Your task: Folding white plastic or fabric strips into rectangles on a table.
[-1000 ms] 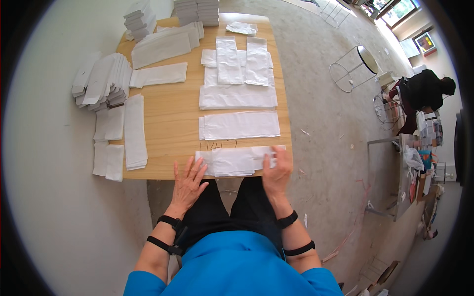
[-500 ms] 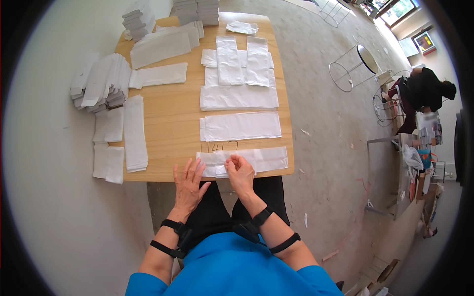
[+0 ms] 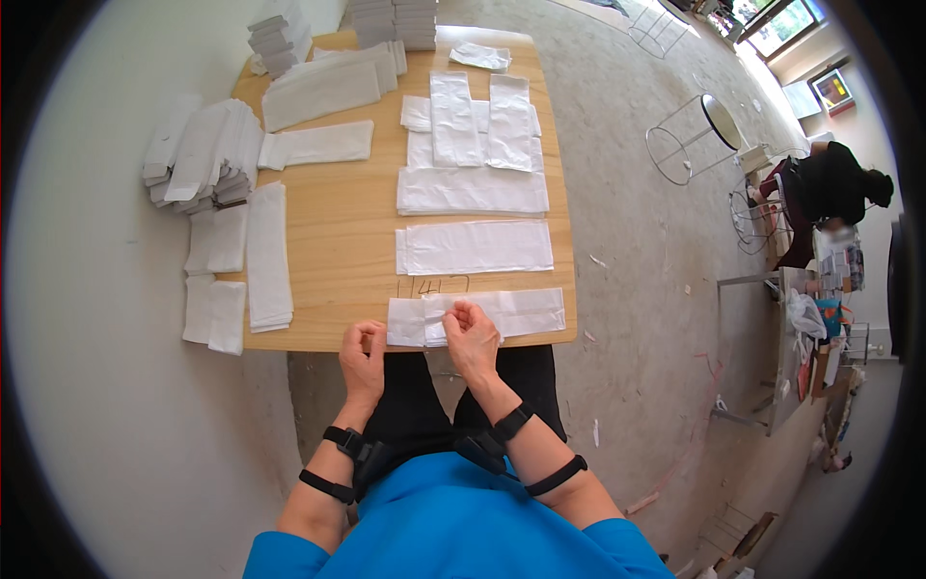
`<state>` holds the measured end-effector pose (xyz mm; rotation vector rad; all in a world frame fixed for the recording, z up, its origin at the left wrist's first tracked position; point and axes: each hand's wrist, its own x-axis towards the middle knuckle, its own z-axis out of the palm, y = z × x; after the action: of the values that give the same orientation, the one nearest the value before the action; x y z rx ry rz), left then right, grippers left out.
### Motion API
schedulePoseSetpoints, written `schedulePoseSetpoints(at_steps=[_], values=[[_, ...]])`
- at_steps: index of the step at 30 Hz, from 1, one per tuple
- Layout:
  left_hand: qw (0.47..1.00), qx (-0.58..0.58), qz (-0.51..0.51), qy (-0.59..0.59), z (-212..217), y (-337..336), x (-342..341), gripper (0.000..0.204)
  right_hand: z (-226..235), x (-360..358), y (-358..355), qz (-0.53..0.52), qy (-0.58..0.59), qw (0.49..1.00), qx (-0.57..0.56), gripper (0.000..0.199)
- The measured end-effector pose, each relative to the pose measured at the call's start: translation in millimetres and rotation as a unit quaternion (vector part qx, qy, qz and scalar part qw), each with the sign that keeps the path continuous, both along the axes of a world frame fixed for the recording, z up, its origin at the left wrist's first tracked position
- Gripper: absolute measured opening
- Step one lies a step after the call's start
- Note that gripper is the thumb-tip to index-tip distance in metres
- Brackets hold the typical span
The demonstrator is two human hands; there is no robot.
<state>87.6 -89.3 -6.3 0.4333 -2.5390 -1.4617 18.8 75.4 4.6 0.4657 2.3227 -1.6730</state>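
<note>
At the table's near edge lies a long white paper-like strip (image 3: 531,311), with a folded layer across its middle. My right hand (image 3: 473,340) rests over it with thumb and fingertips pinched on this layer. Beside the strip's left end is my left hand (image 3: 363,362), its fingers curled in and pressed together; whether the edge is caught between them is hidden. Just beyond lies another stack of white strips (image 3: 477,248), with dark handwritten marks on the wood between the two.
Farther off on the wooden table (image 3: 333,227) are more white strips (image 3: 473,191). At the left stand piles of flat white cartons (image 3: 214,150) and a long strip stack (image 3: 268,256). A round stool (image 3: 719,118) and a bending person (image 3: 831,181) are at the right.
My left hand has drawn back from the strip's left part to its edge, and its spread fingers have curled shut. My right hand keeps its pinch in nearly the same place.
</note>
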Motion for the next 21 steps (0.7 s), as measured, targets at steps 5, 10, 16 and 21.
schedulePoseSetpoints(at_steps=[5,10,16,21], values=[[0.96,-0.259,-0.09,0.053,38,24,-9,0.022,-12,1,3,-0.013,0.035,0.999,-0.008,0.027],[0.945,-0.281,-0.162,0.048,-1,15,-1,0.023,-8,1,-2,-0.007,0.038,0.999,-0.002,0.026],[0.994,-0.107,0.0,0.016,-1,17,-1,0.009,-5,-1,-1,-0.009,0.035,0.999,0.015,0.026],[0.93,0.285,0.216,0.087,-8,26,-4,0.014,-3,-1,0,0.002,0.022,1.0,0.011,0.029]])
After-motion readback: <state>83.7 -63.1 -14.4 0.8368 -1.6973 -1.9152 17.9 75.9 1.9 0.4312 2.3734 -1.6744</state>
